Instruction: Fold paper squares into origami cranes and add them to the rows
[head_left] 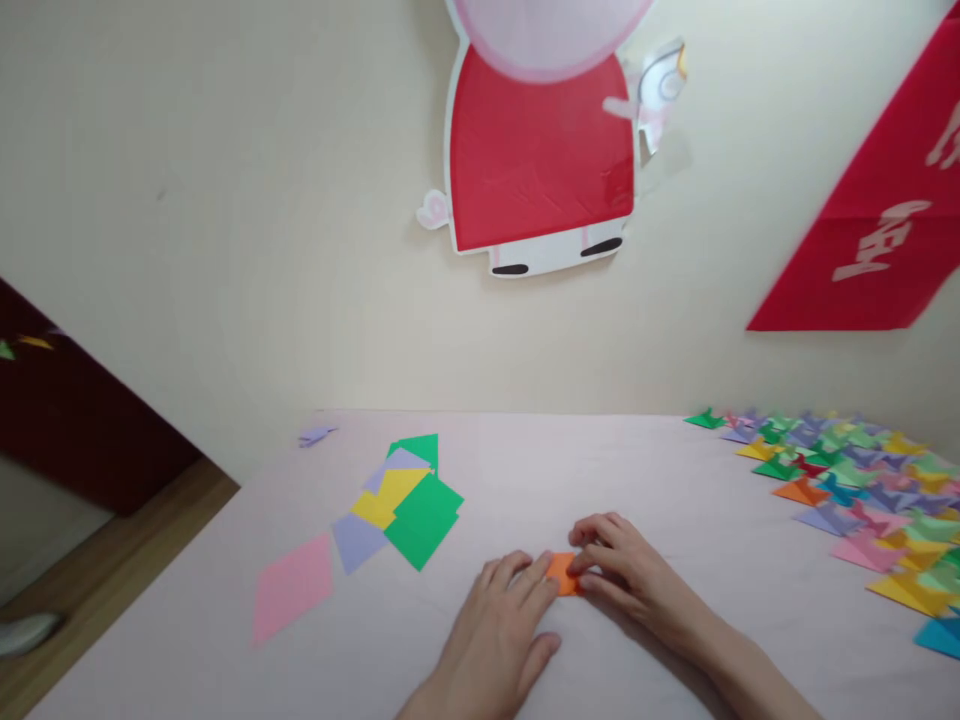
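A small piece of folded orange origami paper (pixel 564 574) lies on the pale tablecloth between my hands. My left hand (pixel 501 628) rests flat, its fingers stretched out and the fingertips on the paper's left edge. From the other side, my right hand (pixel 624 566) grips the right edge of the paper with thumb and bent fingers. Part of the paper is hidden under the fingers of both hands.
Loose paper squares in green (pixel 424 525), yellow, purple and pink (pixel 294 588) lie to the left. Rows of folded paper cranes (pixel 847 490) cover the table's right side. A small purple folded piece (pixel 316 436) sits at the far left corner. The wall stands behind the table.
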